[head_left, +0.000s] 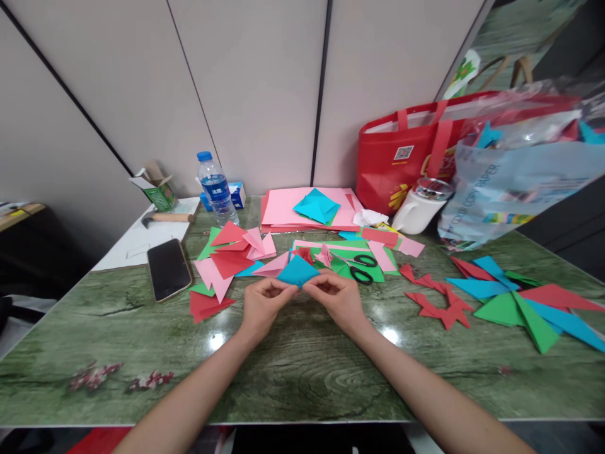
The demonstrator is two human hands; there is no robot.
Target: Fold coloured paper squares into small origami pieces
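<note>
A folded blue paper (297,271) is held up just above the table, with a point at its top. My left hand (265,304) pinches its lower left edge between thumb and fingers. On the other side my right hand (336,301) grips the lower right edge the same way, and the two thumbs nearly meet. Scissors with black handles (362,270) lie right behind my right hand on green and pink paper. To the left of my left hand are folded red pieces (231,261) mixed with pink and green ones.
At the left are a phone (169,269), a hammer (167,217) and a water bottle (218,192). A pink paper stack (283,208), white mug (420,208) and red bag (382,164) stand behind. Red cutouts (444,306) and green folded pieces (508,309) lie right.
</note>
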